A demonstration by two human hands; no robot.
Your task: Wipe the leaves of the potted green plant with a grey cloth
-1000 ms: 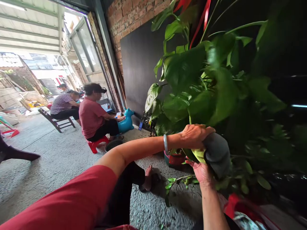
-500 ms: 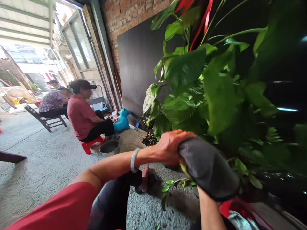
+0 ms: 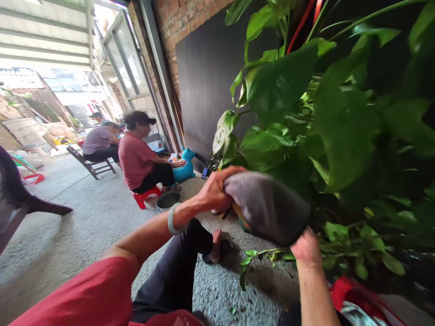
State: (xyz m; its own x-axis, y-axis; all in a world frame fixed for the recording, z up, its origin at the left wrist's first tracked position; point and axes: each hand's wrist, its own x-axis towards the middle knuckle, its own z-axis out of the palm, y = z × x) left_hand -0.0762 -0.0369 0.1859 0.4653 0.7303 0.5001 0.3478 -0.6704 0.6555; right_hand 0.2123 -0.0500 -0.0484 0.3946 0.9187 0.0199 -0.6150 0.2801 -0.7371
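A rounded grey cloth piece point(image 3: 268, 203), shaped like a cap, hangs in front of me above the concrete floor. Its exact kind does not show. My left hand point(image 3: 217, 191), with a pale bangle on the wrist, is closed around its left end. At its lower right edge, my right hand point(image 3: 307, 246) grips it, the fingers mostly hidden behind the cloth. Something yellow and green shows under the cloth near my left hand.
A large leafy plant point(image 3: 282, 90) fills the right side. Green sprigs point(image 3: 261, 258) lie low ahead. A red bag point(image 3: 356, 299) is at lower right. A seated person point(image 3: 139, 158), a basin point(image 3: 168, 200), a blue animal figure point(image 3: 185, 167) and wooden chairs point(image 3: 91, 163) stand left.
My view has turned right. The grey cloth has shifted left and up in view. My right hand, hidden behind it before, now shows at its lower right edge.
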